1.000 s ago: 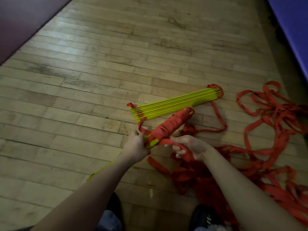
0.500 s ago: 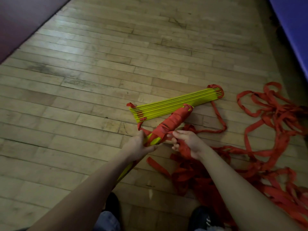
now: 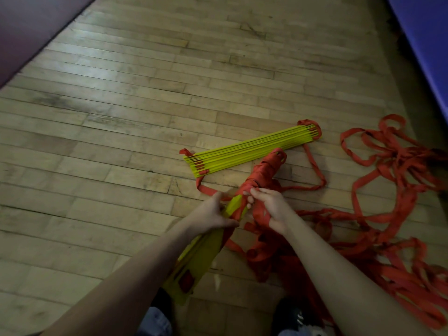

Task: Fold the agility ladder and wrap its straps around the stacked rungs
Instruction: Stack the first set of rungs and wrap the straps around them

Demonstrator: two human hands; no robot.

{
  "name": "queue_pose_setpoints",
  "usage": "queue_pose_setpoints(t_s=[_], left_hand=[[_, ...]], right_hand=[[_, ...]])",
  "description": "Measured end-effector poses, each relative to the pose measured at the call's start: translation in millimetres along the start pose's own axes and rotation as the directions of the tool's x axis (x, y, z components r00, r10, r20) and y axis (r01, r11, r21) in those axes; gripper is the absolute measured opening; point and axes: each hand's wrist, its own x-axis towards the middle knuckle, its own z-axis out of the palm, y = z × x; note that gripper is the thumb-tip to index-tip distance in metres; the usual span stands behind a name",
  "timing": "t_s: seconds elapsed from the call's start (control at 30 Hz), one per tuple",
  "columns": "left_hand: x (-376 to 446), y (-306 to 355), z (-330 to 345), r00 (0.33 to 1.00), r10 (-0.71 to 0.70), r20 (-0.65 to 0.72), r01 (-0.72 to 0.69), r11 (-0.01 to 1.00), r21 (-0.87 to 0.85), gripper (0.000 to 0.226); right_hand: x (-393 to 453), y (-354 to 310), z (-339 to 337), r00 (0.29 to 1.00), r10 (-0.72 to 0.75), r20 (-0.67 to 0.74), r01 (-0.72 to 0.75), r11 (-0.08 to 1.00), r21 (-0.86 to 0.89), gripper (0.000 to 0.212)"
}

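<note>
Head camera is looking down at a wooden plank floor (image 3: 121,132), where both hands are working close together on a stack of yellow rungs (image 3: 206,248) being held off the floor and angled away from the person. The left hand (image 3: 213,212) is gripping the stack from the left side, thumb and fingers curled round the yellow edges just below where the red wrapping begins. The right hand (image 3: 269,209) is sitting just beside it on the other side, its fingers pinching a red strap (image 3: 260,213) that is crossing the palm and running onto the stack. The far half of this stack is lying inside a thick red wrapped section (image 3: 263,173) of strap coils, lumpy and overlapping, while the near half is showing bare yellow with a red patch near its lower end. Beyond the hands, a second flat bundle of yellow rungs (image 3: 249,150) is lying on the floor, with red loops poking out at both ends; the tip of the wrapped section is reaching just beside it. To the right, a loose tangle of red straps (image 3: 378,209) is spreading over the boards and trailing under the right forearm. A dark red mat (image 3: 29,23) is filling the upper left corner and a blue mat (image 3: 426,30) the upper right.
</note>
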Motion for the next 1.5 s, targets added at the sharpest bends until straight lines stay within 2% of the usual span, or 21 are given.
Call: queue_pose_setpoints(t_s=[0.07,0.17,0.3,0.4,0.57,0.67,0.73,0.8,0.9,0.97,1.03,1.1,1.17,1.27,1.37,1.5], left_hand=[[1.1,4.4,5.8,0.999,-0.043,-0.011,0.043,0.999,-0.002,0.060],[1.3,5.1,5.0,0.996,-0.066,-0.057,0.066,0.998,0.009,0.044],[-4.8,1.2,-5.2,0.998,-0.061,-0.024,0.060,0.998,-0.026,0.057],[-11.8,6.3,-9.9,0.998,-0.055,0.022,0.056,0.995,-0.079,0.051],[-21.4,18.8,-22.0,0.988,0.047,-0.144,-0.067,0.989,-0.134,0.037],[-30.0,35.0,-35.3,0.960,0.059,-0.273,-0.128,0.962,-0.241,0.015],[-36.1,47.9,-45.1,0.934,0.092,-0.344,-0.196,0.940,-0.280,0.011],[-44.4,63.6,-58.0,0.895,0.139,-0.424,-0.261,0.933,-0.246,0.015],[-53.9,93.6,-80.9,0.797,0.237,-0.556,-0.355,0.928,-0.114,0.033],[-60.5,116.2,-95.1,0.740,0.280,-0.611,-0.358,0.934,-0.006,0.049],[-66.2,138.2,-107.7,0.728,0.287,-0.622,-0.311,0.948,0.073,0.062],[-74.5,157.3,-118.9,0.745,0.305,-0.593,-0.274,0.951,0.145,0.061],[-85.5,168.9,-127.2,0.755,0.335,-0.564,-0.249,0.942,0.226,0.051],[-101.7,167.1,-131.1,0.742,0.417,-0.525,-0.304,0.907,0.291,0.045],[-110.2,156.0,-129.1,0.730,0.472,-0.494,-0.405,0.881,0.243,0.045],[-115.3,161.8,-128.0,0.687,0.485,-0.541,-0.374,0.875,0.308,0.047]], right_hand=[[1.1,1.7,0.7,0.998,-0.057,-0.023,0.058,0.998,0.028,0.019],[-1.4,-2.0,-1.2,0.999,-0.029,0.012,0.029,0.999,0.035,0.019],[-2.7,-4.1,-1.0,0.996,0.050,0.078,-0.054,0.997,0.055,0.021],[-5.9,-9.8,6.1,0.995,0.024,0.095,-0.034,0.994,0.103,0.022],[-20.8,-37.8,23.4,0.983,-0.103,0.149,0.084,0.988,0.131,0.022],[-39.8,-60.9,39.0,0.955,-0.216,0.202,0.210,0.976,0.049,0.019],[-52.1,-79.7,49.8,0.941,-0.265,0.210,0.281,0.959,-0.049,0.018],[-63.3,-100.9,58.4,0.932,-0.297,0.205,0.332,0.930,-0.159,0.019],[-82.0,-136.0,66.7,0.914,-0.362,0.183,0.402,0.871,-0.283,0.022],[-98.4,-158.5,72.1,0.906,-0.394,0.157,0.423,0.824,-0.376,0.023],[-117.8,-178.2,76.5,0.895,-0.418,0.157,0.443,0.788,-0.428,0.022],[-137.0,-191.6,77.7,0.885,-0.437,0.163,0.464,0.793,-0.396,0.021],[-154.4,-195.4,75.8,0.876,-0.451,0.169,0.482,0.827,-0.291,0.020],[-173.2,-186.5,73.6,0.859,-0.459,0.227,0.494,0.859,-0.134,0.018],[-180.1,-177.8,78.6,0.849,-0.457,0.265,0.496,0.862,-0.105,0.018],[-176.8,-178.4,90.9,0.834,-0.512,0.204,0.535,0.842,-0.072,0.018]])
